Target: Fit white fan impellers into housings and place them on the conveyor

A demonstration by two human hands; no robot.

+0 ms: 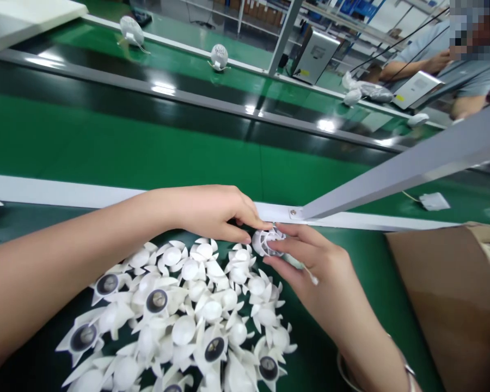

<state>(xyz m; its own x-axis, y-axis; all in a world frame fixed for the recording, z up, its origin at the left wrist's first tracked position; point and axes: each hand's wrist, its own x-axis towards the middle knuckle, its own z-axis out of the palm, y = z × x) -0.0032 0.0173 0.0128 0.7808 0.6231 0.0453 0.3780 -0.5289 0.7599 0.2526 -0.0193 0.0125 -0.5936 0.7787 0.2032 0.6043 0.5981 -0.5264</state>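
Note:
Both of my hands meet over a small white ribbed plastic part (268, 242) with curved petal-like fins. My right hand (306, 261) grips it between thumb and fingers, and the fingertips of my left hand (214, 215) press on its upper edge. Just below them lies a heap of white plastic finned parts (179, 305), several with dark round metal-centred discs. A thin white strip sticks out past my right hand, and its link to the held part is partly hidden by my fingers.
A cardboard box (445, 294) stands at the right on the green conveyor belt (118, 147). A grey metal strut (404, 163) crosses above it. Beyond, a co-worker's arm (416, 68) reaches near white devices (314, 54) and round white parts (219, 57) on a farther belt.

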